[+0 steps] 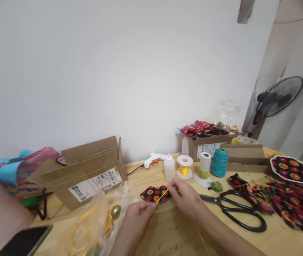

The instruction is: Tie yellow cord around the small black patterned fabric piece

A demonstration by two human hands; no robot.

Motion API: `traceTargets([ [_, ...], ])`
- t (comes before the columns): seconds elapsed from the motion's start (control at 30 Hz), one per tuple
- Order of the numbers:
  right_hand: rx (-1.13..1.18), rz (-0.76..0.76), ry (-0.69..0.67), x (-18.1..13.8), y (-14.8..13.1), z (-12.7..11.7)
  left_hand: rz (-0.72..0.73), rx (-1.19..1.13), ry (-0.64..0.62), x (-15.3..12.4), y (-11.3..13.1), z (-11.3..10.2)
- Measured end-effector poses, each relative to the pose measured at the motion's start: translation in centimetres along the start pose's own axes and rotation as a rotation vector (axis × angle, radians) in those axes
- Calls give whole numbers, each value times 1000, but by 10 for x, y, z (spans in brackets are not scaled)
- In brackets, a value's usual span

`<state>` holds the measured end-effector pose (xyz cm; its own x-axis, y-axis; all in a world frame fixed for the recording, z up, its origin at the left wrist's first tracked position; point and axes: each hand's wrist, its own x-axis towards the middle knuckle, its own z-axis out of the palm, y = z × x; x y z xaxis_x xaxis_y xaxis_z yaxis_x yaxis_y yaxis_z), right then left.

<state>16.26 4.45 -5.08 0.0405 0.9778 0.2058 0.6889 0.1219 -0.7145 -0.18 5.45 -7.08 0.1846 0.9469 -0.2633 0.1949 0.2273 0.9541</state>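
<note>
In the head view, a dark patterned fabric piece (pixel 148 194) with red and yellow round motifs lies just beyond my hands. Thumb and fingers of my left hand (pixel 140 216) pinch a yellow cord (pixel 163 195) at a small loop or knot by the piece's lower edge. Up and to the right, my right hand (pixel 184 196) is closed on the same cord, which runs taut between the two hands. A loose yellow strand hangs below my right wrist. Whether my left fingertips also grip the fabric, I cannot tell.
Black-handled scissors (pixel 243 209) lie right of my right forearm, near fabric scraps (pixel 287 206). Behind stand a squeeze bottle (pixel 169 168), a yellow cord spool (pixel 184 167), a teal thread cone (pixel 219 163) and a glue gun (pixel 153 160). A cardboard box (pixel 87 177) and plastic bag (pixel 87 227) are left.
</note>
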Motion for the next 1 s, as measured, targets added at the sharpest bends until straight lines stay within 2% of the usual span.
traceTargets([
  [0.1, -21, 50, -70, 1, -2, -4, 12, 31, 14, 1, 0, -1],
  [0.23, -13, -80, -173, 1, -2, -4, 30, -61, -76, 1, 2, -2],
  [0.33, -19, -142, -153, -1, -1, -1, 40, -139, -137, 1, 1, -1],
  [0.43, 0, -175, -95, -4, 0, 2, 24, -167, -82, 1, 0, 2],
  [0.57, -14, -132, -50, -6, 0, 4, -8, -219, -35, -3, 6, 8],
  [0.73, 2, -17, -120, -2, -2, 3, -106, -206, -13, -8, 16, 9],
  [0.87, 49, -34, -172, -2, -4, 2, -57, -145, -28, -8, 13, 6],
  [1.0, 77, -32, -189, -3, -3, 4, -2, -197, -61, -4, 3, 5],
])
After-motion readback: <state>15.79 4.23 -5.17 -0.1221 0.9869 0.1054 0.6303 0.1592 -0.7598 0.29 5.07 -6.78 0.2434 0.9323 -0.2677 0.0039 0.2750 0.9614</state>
